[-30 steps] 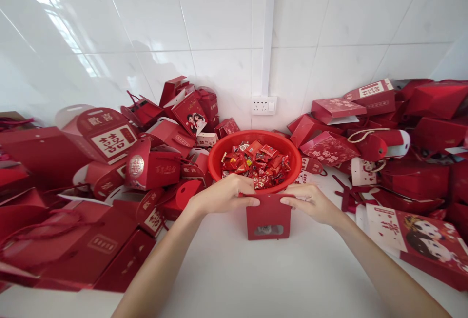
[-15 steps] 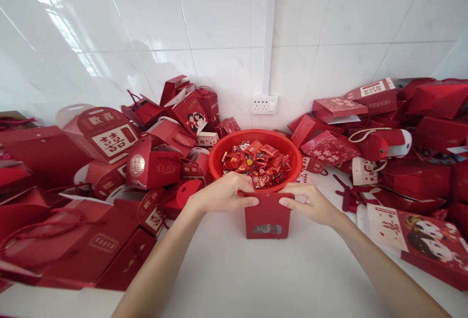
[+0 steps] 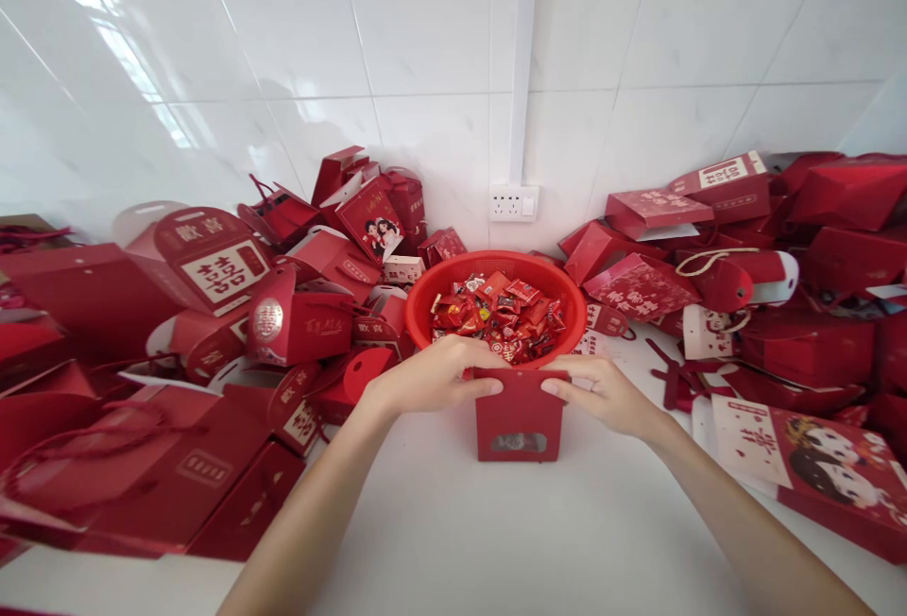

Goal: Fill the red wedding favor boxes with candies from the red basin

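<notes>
A small red paper gift box (image 3: 520,413) stands upright on the white table, with an oval window low on its near face. Something greyish shows through that window. My left hand (image 3: 445,373) pinches the box's top edge at the left corner, thumb on the near face. At the right corner my right hand (image 3: 596,391) grips the same edge in a like way. Both sets of fingertips are partly hidden behind the box. Just beyond it sits a red plastic basket (image 3: 418,299) holding many wrapped candies (image 3: 506,309).
Red gift boxes (image 3: 301,323) are heaped on the left, with a large red bag (image 3: 142,465) nearer me. More boxes (image 3: 641,285) pile up on the right, beside a box with cartoon figures (image 3: 822,465). A wall socket (image 3: 513,204) is behind the basket.
My left fingers have shifted slightly right along the box's top edge. Both hands keep their hold, and the box stays in place.
</notes>
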Demonstrator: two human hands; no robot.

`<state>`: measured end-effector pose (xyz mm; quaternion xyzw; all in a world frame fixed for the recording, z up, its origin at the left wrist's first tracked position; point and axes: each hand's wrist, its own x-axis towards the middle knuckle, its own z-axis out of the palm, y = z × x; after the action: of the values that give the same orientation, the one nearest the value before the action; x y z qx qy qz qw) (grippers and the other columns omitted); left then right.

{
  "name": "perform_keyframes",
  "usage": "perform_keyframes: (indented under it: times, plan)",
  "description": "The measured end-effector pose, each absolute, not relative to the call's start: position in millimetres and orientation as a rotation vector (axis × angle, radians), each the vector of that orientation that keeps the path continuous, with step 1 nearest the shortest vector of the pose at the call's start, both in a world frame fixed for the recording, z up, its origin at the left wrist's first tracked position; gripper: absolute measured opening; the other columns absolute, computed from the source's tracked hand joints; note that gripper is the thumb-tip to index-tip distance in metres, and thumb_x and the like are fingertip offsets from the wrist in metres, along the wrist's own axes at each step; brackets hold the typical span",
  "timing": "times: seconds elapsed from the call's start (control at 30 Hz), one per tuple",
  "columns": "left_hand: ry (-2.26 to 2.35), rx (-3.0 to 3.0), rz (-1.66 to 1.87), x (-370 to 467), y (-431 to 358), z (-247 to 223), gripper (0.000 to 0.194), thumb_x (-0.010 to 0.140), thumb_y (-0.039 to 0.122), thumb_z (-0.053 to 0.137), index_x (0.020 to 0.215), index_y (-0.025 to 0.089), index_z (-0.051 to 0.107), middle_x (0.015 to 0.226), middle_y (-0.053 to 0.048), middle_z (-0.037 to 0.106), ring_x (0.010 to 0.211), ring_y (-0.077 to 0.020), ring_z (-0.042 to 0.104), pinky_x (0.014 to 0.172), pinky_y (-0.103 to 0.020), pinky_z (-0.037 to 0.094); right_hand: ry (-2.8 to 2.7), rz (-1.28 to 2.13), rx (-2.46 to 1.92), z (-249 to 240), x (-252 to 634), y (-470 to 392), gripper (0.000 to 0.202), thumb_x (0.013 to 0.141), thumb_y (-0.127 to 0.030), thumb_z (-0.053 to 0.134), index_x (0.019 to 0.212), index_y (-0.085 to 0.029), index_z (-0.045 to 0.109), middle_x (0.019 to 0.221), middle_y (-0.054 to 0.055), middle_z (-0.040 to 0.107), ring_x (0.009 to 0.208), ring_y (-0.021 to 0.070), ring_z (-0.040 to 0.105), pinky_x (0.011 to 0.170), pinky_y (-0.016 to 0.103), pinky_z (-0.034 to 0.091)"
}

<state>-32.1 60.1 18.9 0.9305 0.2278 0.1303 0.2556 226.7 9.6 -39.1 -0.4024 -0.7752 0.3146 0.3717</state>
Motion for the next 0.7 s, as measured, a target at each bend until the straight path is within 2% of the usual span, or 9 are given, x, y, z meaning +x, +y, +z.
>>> perform_keyframes:
  times: [0.2,0.4,0.57,0.7]
  plan:
    - [0.605,2.61,0.395,-32.9,60.8,14.8,0.02,0.098,0.024,0.058,0.11,0.02,0.074,0.095,-0.003,0.074,0.084,-0.0159,0.065,0.076,-0.023,0.044,-1.96,0.78,-1.028,-44.5,224.9,10.2,0.035,0.097,-0.045,0.057,0.101,-0.018,0.078,0.087,0.006,0.077,0.071,0.0168,0.062,0.066,0.028,0.052]
    - [0.606,2.651,0.418,-33.0,60.3,13.2,0.018,0.098,0.022,0.058,0.106,0.018,0.074,0.091,-0.004,0.073,0.08,-0.0154,0.065,0.073,-0.022,0.043,-1.943,0.748,-0.999,-45.5,221.9,9.7,0.033,0.097,-0.043,0.057,0.107,-0.019,0.077,0.094,0.006,0.078,0.076,0.0179,0.066,0.067,0.028,0.053]
    - [0.606,2.654,0.414,-32.7,60.5,13.1,0.019,0.099,0.024,0.057,0.104,0.018,0.074,0.09,-0.004,0.073,0.077,-0.0152,0.065,0.071,-0.022,0.042,-1.933,0.719,-1.013,-46.4,221.4,8.8,0.032,0.097,-0.043,0.057,0.103,-0.019,0.078,0.092,0.006,0.078,0.076,0.0185,0.066,0.065,0.028,0.053]
    - [0.621,2.645,0.408,-32.0,61.0,13.7,0.02,0.098,0.026,0.057,0.103,0.018,0.074,0.088,-0.004,0.073,0.076,-0.0154,0.064,0.071,-0.023,0.042,-1.925,0.694,-1.056,-47.1,221.2,8.5,0.032,0.097,-0.043,0.057,0.104,-0.019,0.077,0.098,0.008,0.079,0.081,0.0208,0.069,0.071,0.031,0.056]
